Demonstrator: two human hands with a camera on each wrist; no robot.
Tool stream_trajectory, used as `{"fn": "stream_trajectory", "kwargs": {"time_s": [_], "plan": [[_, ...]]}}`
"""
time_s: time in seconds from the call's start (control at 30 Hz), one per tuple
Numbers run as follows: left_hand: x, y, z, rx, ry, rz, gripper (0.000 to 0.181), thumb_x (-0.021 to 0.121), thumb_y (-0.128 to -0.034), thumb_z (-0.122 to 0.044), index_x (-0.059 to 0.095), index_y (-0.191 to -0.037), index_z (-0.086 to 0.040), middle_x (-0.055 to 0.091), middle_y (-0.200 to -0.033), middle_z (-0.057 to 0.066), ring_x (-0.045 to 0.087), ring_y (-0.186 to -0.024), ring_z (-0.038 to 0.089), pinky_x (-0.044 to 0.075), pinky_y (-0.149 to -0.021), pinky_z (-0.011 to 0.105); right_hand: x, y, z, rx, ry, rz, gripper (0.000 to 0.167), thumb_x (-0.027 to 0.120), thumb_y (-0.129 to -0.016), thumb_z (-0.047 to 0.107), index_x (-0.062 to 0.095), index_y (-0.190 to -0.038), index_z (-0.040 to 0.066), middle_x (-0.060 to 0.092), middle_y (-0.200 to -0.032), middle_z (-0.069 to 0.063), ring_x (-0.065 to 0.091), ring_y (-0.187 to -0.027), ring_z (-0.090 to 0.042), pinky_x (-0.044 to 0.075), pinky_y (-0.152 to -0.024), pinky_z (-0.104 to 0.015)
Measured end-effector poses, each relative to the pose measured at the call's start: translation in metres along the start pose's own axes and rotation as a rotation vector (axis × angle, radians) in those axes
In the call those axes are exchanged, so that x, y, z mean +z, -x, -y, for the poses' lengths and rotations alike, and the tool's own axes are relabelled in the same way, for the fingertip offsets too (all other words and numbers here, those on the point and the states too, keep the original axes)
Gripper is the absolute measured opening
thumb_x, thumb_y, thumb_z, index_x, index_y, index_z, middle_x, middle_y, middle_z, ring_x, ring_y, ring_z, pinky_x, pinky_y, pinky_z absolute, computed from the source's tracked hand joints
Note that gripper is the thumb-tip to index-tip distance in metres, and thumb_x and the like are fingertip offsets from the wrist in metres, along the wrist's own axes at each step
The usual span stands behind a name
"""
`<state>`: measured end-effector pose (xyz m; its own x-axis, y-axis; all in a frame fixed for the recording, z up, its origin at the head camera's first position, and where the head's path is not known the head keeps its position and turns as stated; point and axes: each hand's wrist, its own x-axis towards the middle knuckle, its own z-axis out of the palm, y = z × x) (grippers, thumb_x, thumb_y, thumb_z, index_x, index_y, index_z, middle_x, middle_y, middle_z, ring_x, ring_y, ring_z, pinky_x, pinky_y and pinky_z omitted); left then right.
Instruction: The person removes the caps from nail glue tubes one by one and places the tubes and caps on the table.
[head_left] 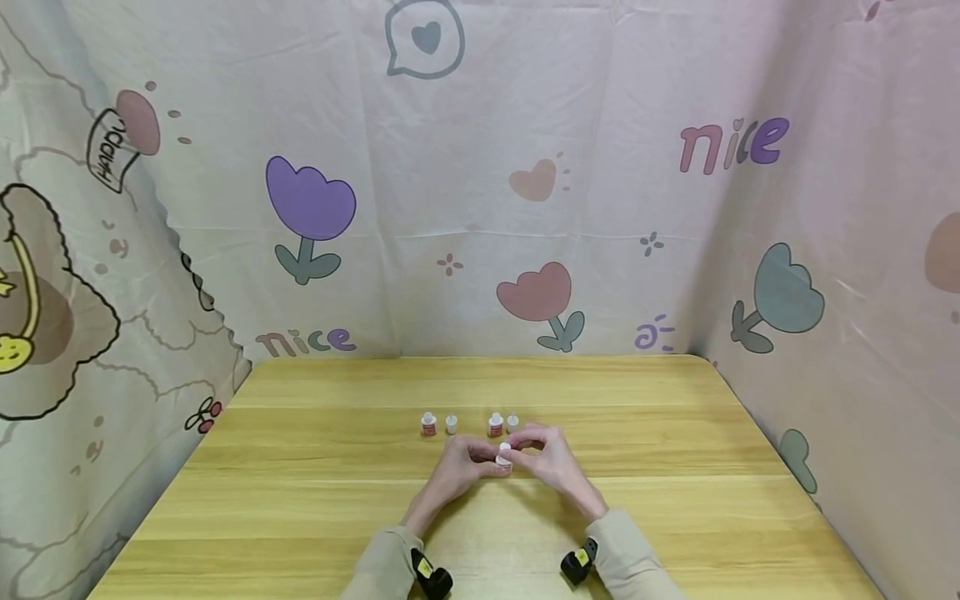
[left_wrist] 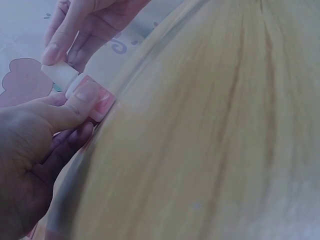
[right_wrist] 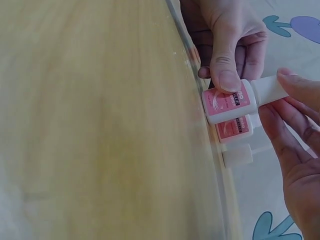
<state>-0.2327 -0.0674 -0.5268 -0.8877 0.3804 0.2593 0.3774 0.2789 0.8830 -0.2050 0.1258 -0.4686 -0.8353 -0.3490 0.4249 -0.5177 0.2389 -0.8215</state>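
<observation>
Near the middle of the table, my left hand (head_left: 457, 467) holds a small white glue bottle (right_wrist: 227, 104) by its body. The bottle has a pink label reading "GLUE", and its base is at or close to the tabletop. My right hand (head_left: 553, 460) pinches the white cap (right_wrist: 271, 90) at the bottle's top between thumb and fingers. Whether the cap is screwed down cannot be told. Just beyond the hands stand another pink-labelled bottle (head_left: 496, 427) and a small white piece with a thin stem (right_wrist: 237, 156).
Further left on the wooden table (head_left: 337, 483) stand a similar glue bottle (head_left: 428, 426) and a small white piece (head_left: 452, 426). A patterned cloth (head_left: 450, 167) hangs behind the table and along its sides.
</observation>
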Motion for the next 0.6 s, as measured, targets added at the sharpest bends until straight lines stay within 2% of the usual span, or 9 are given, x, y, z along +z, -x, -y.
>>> {"fn": "stream_trajectory", "kwargs": {"time_s": [0.1,0.2,0.33,0.4,0.43,0.6], "plan": [[0.0,0.0,0.0,0.002,0.002,-0.003,0.017,0.085,-0.079,-0.017,0.082,-0.095,-0.012,0.08,-0.091,0.006,0.074,-0.082,0.008,0.056,-0.073,0.018,-0.001,0.0,0.0,0.007,-0.001,0.013,0.009,0.076,-0.083,-0.006,0.074,-0.092,-0.009,0.072,-0.087,-0.024,0.07,-0.081,-0.029,0.06,-0.083,-0.048],[0.0,0.0,0.0,-0.004,0.013,-0.006,0.018,0.086,-0.0784,-0.017,0.081,-0.096,-0.012,0.08,-0.091,0.006,0.075,-0.083,0.011,0.057,-0.074,0.019,-0.001,-0.001,0.001,0.06,-0.007,0.017,0.011,0.077,-0.083,-0.004,0.073,-0.093,-0.008,0.073,-0.089,-0.023,0.07,-0.081,-0.022,0.061,-0.083,-0.043],[0.001,0.0,0.0,-0.004,0.023,-0.005,0.018,0.086,-0.0784,-0.016,0.081,-0.096,-0.012,0.08,-0.09,0.007,0.075,-0.083,0.013,0.057,-0.074,0.019,0.003,-0.003,-0.018,0.118,-0.003,-0.015,0.013,0.082,-0.082,0.005,0.074,-0.091,0.0,0.074,-0.087,-0.017,0.067,-0.079,-0.008,0.06,-0.079,-0.029],[0.001,0.0,0.0,0.0,0.021,-0.005,0.018,0.086,-0.0784,-0.016,0.081,-0.095,-0.012,0.08,-0.09,0.007,0.075,-0.082,0.013,0.057,-0.074,0.019,0.006,-0.004,-0.029,0.124,0.005,-0.037,0.013,0.084,-0.08,0.007,0.074,-0.089,0.002,0.075,-0.085,-0.015,0.066,-0.077,-0.005,0.058,-0.077,-0.023],[0.001,0.0,0.0,0.003,0.019,-0.005,0.018,0.086,-0.0786,-0.016,0.081,-0.095,-0.012,0.08,-0.09,0.007,0.075,-0.082,0.012,0.057,-0.074,0.019,0.007,-0.004,-0.034,0.114,0.013,-0.046,0.013,0.084,-0.08,0.007,0.074,-0.088,0.003,0.075,-0.084,-0.015,0.066,-0.076,-0.005,0.058,-0.076,-0.023],[0.0,0.0,0.002,0.01,0.019,-0.008,0.018,0.085,-0.0787,-0.016,0.081,-0.096,-0.012,0.08,-0.09,0.007,0.075,-0.082,0.012,0.056,-0.073,0.018,0.009,-0.005,-0.029,0.083,0.038,-0.049,0.011,0.081,-0.08,-0.002,0.074,-0.088,-0.005,0.074,-0.084,-0.021,0.069,-0.076,-0.021,0.06,-0.076,-0.03]]}}
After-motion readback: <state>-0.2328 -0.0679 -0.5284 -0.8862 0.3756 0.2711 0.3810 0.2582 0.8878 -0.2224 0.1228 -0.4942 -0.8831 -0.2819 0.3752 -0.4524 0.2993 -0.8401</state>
